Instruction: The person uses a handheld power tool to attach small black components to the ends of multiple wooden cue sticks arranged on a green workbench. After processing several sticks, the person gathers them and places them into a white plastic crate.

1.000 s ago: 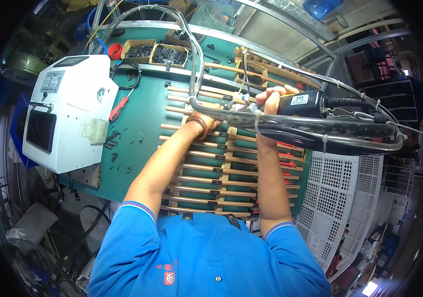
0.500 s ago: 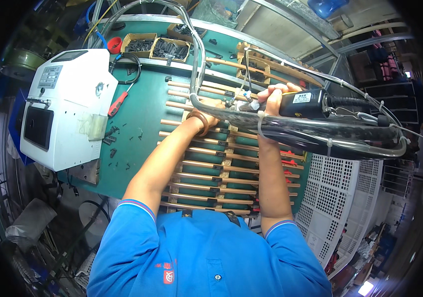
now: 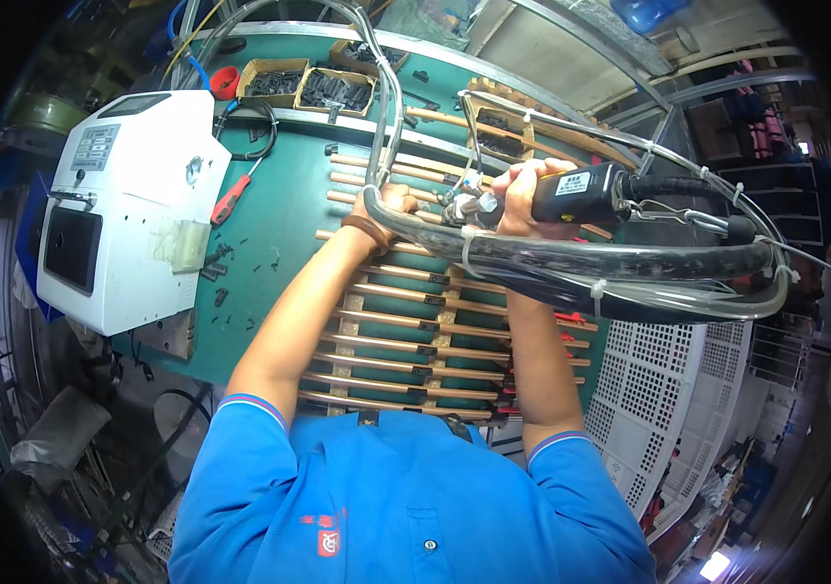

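Note:
My right hand [image 3: 523,198] is closed around a black electric screwdriver [image 3: 579,193], held almost level with its nose pointing left. Over the upper rods of a rack, my left hand [image 3: 395,200] is closed, its fingers curled down. A hose bundle partly covers it, so what it grips is hidden. Many copper-coloured rods [image 3: 391,319] lie side by side beneath my arms, most with a small black fitting [image 3: 425,347] near the middle. The clear-and-black hose bundle [image 3: 620,263] crosses over both wrists. Red pieces [image 3: 569,317] sit near the rods' right ends.
To the left stands a white machine [image 3: 133,214], with a red screwdriver [image 3: 231,200] beside it. Cardboard boxes of black parts [image 3: 336,91] and a red cup [image 3: 225,83] are at the back. White perforated crates [image 3: 641,399] stand on the right.
The electric screwdriver and my right hand have shifted left. My left hand has also moved slightly left, and the hose bundle has swung left with them.

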{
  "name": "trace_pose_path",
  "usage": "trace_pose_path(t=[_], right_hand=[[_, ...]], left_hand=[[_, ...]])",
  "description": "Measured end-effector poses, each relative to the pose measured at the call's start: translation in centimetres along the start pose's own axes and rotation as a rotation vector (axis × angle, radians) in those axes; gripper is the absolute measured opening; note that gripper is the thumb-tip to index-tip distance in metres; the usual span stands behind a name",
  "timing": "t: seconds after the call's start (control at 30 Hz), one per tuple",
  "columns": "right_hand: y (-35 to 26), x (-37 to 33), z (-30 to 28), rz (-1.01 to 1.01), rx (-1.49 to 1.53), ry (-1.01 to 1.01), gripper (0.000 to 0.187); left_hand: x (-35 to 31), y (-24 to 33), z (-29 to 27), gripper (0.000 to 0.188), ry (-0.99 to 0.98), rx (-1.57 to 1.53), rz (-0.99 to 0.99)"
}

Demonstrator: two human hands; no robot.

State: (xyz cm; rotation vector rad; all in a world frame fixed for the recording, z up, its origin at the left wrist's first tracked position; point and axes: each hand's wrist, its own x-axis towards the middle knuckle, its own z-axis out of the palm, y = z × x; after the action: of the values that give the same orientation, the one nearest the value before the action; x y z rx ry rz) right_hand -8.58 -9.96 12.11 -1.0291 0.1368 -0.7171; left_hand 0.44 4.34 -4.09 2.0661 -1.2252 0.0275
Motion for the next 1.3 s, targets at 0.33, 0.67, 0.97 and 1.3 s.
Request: trace_pose_path(t=[0.33,0.67,0.97,1.3], right_hand=[[-0.3,0.1,1.4,-0.076,-0.158,-0.138,0.022],[0.1,1.1,3.7,-0.069,-0.236,-0.136,0.026],[1.9,1.4,0.2,0.258,0.232,-0.110,0.024],[2.2,2.9,-1.8,-0.032,-0.056,-0.371,0.032]], left_hand=[[0.2,0.1,0.2,0.014,0.034,-0.051,-0.020],[-0.3,-2.6,3.1,0.015,-0.115,-0.198,-0.232],[0.3,2.0,-1.8,0.031,-0.128,-0.466,-0.485],[0.5,1.5,-1.6,0.013,-0.185,0.018,-0.200]])
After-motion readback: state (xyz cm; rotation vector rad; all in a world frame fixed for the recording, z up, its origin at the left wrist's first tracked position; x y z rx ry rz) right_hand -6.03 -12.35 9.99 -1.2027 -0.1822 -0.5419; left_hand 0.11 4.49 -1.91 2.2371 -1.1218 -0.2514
